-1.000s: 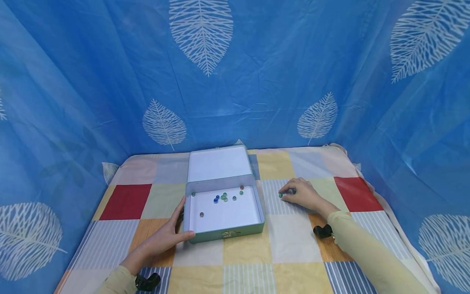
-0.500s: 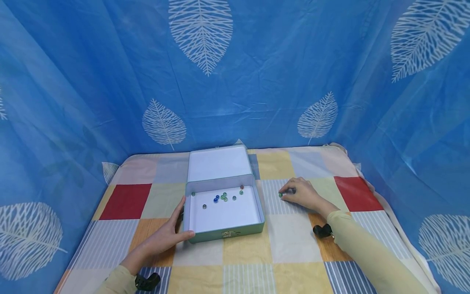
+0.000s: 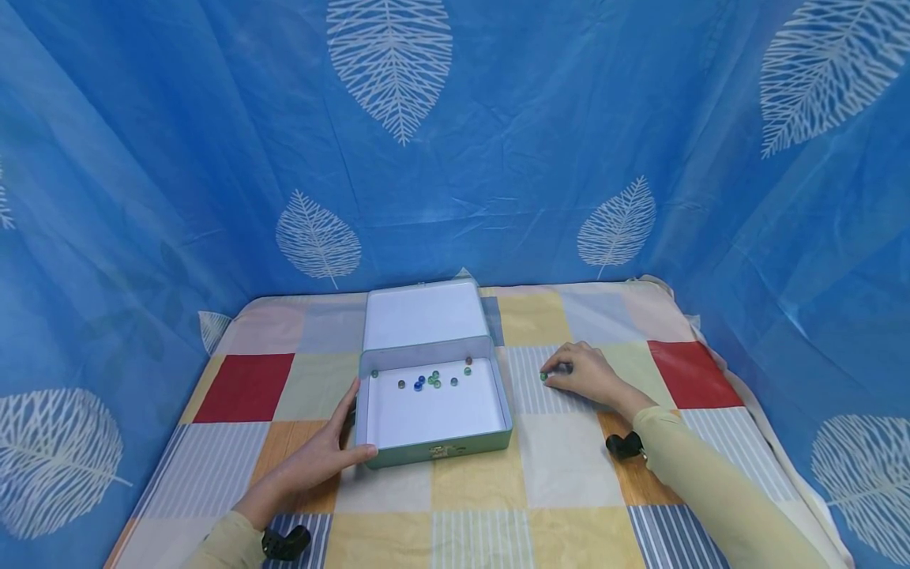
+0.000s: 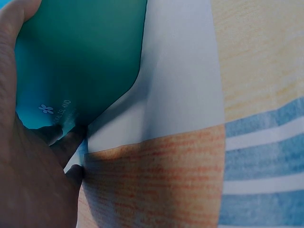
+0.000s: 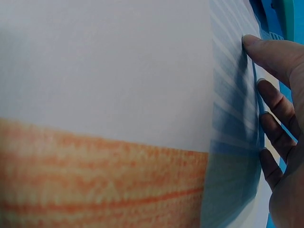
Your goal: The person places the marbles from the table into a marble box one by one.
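Note:
In the head view, an open green metal box (image 3: 455, 452) with a white inside stands on the checkered cloth. Several glass marbles lie on its floor, among them a brownish marble (image 3: 401, 385), a blue marble (image 3: 418, 386) and a green marble (image 3: 467, 371). My left hand (image 3: 323, 458) grips the box's front left corner, thumb at the front rim and fingers along the left side. To the right of the box, my right hand (image 3: 584, 374) pinches another green marble (image 3: 543, 377) low over the cloth. In the right wrist view that marble is hidden.
The box's lid (image 3: 424, 314) lies folded back behind it. A patchwork cloth (image 3: 479, 545) covers the table. Blue curtains (image 3: 512, 174) with white leaf prints enclose the back and both sides. A dark band sits at each wrist.
Inside the box, the brownish marble has rolled from the front left toward the back, ending near the blue marbles. Both hands have kept their places.

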The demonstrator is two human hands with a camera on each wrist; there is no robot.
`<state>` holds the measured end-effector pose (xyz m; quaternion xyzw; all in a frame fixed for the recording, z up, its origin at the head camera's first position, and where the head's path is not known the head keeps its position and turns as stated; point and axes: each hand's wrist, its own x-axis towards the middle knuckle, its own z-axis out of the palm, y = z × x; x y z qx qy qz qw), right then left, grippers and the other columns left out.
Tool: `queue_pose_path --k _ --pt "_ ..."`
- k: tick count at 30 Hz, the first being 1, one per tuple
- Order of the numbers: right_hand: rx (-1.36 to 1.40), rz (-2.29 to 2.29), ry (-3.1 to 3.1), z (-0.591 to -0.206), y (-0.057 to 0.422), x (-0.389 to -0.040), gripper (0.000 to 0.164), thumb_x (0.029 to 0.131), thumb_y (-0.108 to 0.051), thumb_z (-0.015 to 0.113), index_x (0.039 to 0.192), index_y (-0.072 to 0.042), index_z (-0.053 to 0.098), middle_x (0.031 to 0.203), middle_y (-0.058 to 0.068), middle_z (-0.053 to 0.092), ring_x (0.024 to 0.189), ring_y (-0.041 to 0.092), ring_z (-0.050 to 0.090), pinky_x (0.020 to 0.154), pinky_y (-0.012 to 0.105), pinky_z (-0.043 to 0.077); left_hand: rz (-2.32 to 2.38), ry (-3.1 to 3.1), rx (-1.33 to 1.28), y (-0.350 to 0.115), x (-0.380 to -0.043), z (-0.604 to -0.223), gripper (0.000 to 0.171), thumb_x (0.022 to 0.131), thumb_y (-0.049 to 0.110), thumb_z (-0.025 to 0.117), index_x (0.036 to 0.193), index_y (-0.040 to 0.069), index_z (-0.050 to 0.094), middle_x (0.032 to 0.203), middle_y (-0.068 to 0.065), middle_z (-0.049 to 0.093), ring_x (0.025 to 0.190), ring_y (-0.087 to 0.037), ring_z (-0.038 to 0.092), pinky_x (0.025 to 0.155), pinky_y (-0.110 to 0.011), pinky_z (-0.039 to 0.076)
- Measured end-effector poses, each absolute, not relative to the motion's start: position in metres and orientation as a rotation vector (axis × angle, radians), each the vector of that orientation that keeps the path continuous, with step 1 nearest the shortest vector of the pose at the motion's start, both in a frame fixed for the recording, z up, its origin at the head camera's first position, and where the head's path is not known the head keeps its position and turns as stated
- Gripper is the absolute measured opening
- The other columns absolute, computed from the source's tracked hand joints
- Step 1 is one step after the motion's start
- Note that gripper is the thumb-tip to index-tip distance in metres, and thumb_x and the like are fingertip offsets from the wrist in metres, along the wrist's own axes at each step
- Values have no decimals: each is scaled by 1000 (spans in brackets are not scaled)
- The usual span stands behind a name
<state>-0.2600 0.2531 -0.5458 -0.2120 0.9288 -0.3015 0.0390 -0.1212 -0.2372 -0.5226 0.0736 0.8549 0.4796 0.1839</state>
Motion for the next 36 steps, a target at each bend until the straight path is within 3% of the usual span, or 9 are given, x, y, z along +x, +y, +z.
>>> queue_pose_path --k 14,21,27,36 --pt "-674 -957 2825 -546 250 -267 8 88 -33 82 94 -32 78 106 -8 66 103 23 51 97 53 31 1341 2418 201 -238 -120 -524 111 93 40 75 162 41 -12 171 -8 -10 155 -38 -3 119 -67 10" --pt "-682 -1091 2762 -525 241 -278 5 93 -31 78 98 -29 78 113 -6 64 120 29 48 111 65 23 1353 2391 185 -237 -120 -523 111 93 39 75 162 43 -12 171 -6 -10 155 -37 -3 120 -64 12" --pt "-773 -1186 2734 -489 220 -288 13 93 -32 78 104 -26 78 118 -3 62 124 28 45 105 60 37 1331 2416 195 -237 -120 -522 111 93 42 75 161 44 -12 171 -8 -10 155 -40 -1 119 -66 13" --pt "-921 -1221 2653 -460 179 -295 15 92 -31 79 105 -22 78 119 -3 61 124 23 44 104 54 39 1349 2411 190 -237 -120 -521 111 92 41 75 161 45 -11 171 -8 -9 155 -40 0 119 -64 14"
